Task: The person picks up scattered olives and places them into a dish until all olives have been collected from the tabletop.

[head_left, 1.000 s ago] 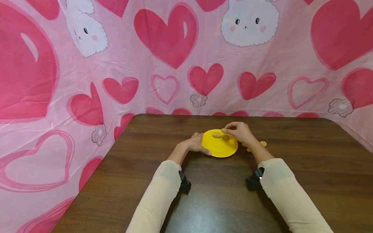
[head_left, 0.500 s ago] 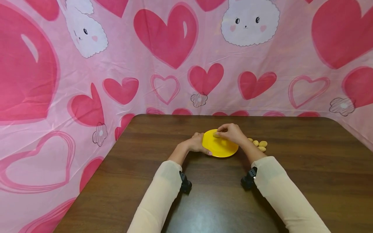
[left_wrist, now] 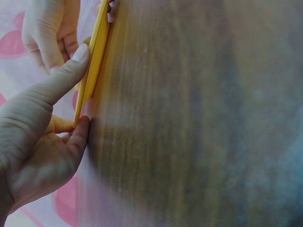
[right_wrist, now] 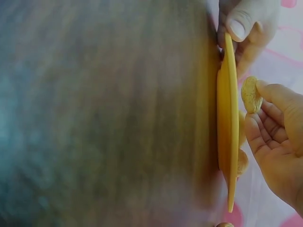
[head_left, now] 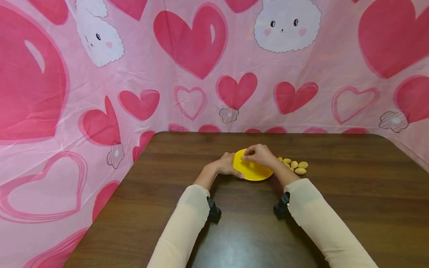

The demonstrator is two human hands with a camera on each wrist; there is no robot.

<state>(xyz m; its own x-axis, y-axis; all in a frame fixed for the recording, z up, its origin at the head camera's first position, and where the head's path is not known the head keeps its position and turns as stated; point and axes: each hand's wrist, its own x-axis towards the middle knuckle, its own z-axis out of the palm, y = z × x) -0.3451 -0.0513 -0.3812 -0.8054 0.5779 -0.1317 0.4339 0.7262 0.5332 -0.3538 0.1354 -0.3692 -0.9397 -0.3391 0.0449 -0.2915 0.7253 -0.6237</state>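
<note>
Between the thumb and fingers of the right hand (head_left: 260, 155) is one wrinkled, oval tan piece (right_wrist: 251, 94), pinched near the tips and held just above the single yellow plate (head_left: 256, 173); the other fingers are bent, their ends near the piece. Across the plate from it, the left hand (head_left: 227, 165) grips the near-left rim, its thumb laid over the top and fingers tucked underneath, so that hand is plainly grasping too. Under the right hand, from its own wrist camera, I can see two more pieces (right_wrist: 243, 161) showing above the plate's rim. Off to the right of the right hand, beside its forearm, a loose pile (head_left: 300, 171) lies on the brown desk (head_left: 362, 193); I count about seven pieces there, a few partly covered by the arm, so the exact number I can't tell. Behind both hands, two pale sleeves (head_left: 330, 219) run back toward the person, each with one black wrist camera (head_left: 214, 210) at the cuff.
</note>
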